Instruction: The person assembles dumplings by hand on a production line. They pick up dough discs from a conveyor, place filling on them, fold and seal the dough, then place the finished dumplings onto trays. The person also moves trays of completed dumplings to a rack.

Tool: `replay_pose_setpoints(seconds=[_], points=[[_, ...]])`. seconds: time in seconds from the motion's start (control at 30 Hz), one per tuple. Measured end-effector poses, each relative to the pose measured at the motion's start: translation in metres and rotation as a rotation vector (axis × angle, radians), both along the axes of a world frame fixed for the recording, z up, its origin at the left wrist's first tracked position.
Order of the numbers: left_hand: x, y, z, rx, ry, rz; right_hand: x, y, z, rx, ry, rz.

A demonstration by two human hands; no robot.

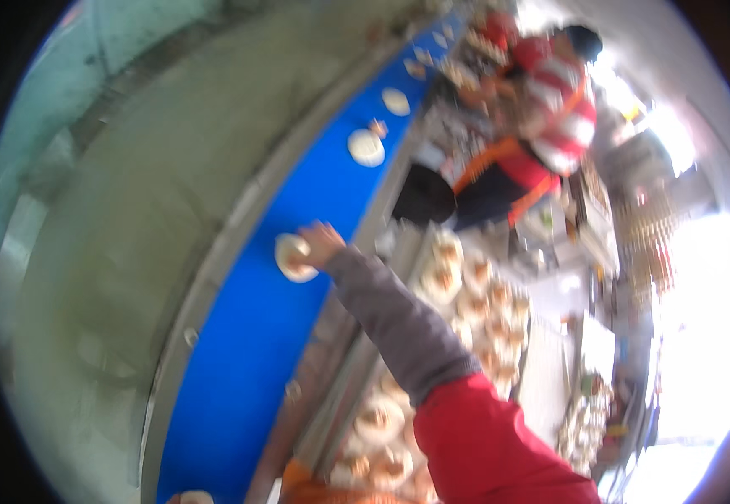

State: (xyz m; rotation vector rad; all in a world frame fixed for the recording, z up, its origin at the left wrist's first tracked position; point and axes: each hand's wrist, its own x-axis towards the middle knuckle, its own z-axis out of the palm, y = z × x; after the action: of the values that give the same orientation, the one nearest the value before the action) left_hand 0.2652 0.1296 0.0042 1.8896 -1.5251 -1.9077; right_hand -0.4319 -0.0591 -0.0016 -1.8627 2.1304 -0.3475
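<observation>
My right hand (324,244), in a grey and red sleeve, reaches over a blue conveyor belt (239,353). Its blurred fingers grip the right edge of a pale flat dough round (285,262) with a brownish patch, perhaps filling, on it. Farther up the belt lie another dough round (366,149), a small pinkish lump (378,128) beside it, and several more pale rounds. Part of one more round (195,498) shows at the belt's near end. My left hand is out of sight.
Right of the belt, a tray holds many filled dough rounds (380,419), some under my forearm. A co-worker (549,109) in red and white stripes stands farther along the belt, near a black bin-like shape (425,195). Metal rails (176,353) edge the belt.
</observation>
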Motion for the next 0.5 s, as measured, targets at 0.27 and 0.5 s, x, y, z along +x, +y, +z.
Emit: replay_pose_setpoints(seconds=[0.27,0.5], points=[[-0.140,0.036,0.083,0.184,0.528,0.310,0.007,0.180,0.091,-0.201,-0.495,-0.056],[-0.347,0.075,0.113,0.305,0.638,-0.248,-0.058,0.453,0.143,0.484,-0.622,-0.138]])
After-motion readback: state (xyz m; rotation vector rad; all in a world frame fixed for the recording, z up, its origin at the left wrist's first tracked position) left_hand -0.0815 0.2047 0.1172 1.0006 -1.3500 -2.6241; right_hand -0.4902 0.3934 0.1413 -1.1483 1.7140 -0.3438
